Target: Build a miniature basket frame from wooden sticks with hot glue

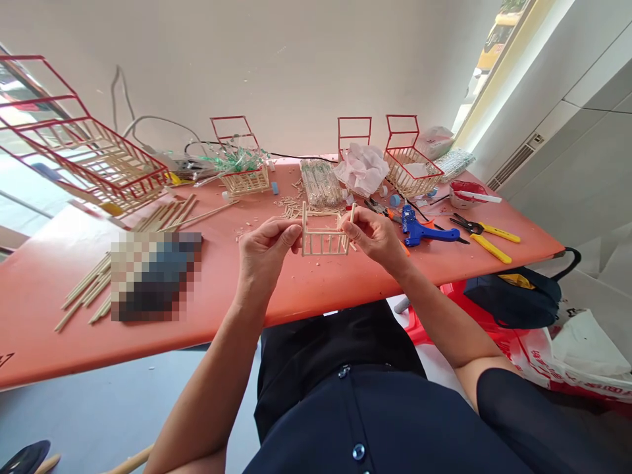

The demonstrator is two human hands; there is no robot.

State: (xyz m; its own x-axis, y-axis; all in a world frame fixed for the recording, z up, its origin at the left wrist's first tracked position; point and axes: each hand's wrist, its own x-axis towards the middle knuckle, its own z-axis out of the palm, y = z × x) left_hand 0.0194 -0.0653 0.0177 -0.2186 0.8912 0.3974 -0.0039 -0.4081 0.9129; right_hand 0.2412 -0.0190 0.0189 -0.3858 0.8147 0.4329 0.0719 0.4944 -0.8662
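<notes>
A small frame of pale wooden sticks (324, 243), with short upright bars along its near side, is held up over the front half of the orange table (222, 276). My left hand (269, 253) pinches its left side between thumb and fingers. On the right side, my right hand (374, 238) grips the frame near an upright stick. A blue glue gun (419, 230) lies just right of my right hand. Behind the frame are scattered short stick pieces (292, 208) and a clear bag of sticks (320, 183).
Red-rimmed stick baskets stand at the back (417, 178) and far left (106, 164). Long sticks (89, 283) and a blurred dark object (158, 276) lie left. Yellow-handled pliers (486, 237) and a red bowl (467, 196) are right. A dark bag (513, 299) sits below the right end.
</notes>
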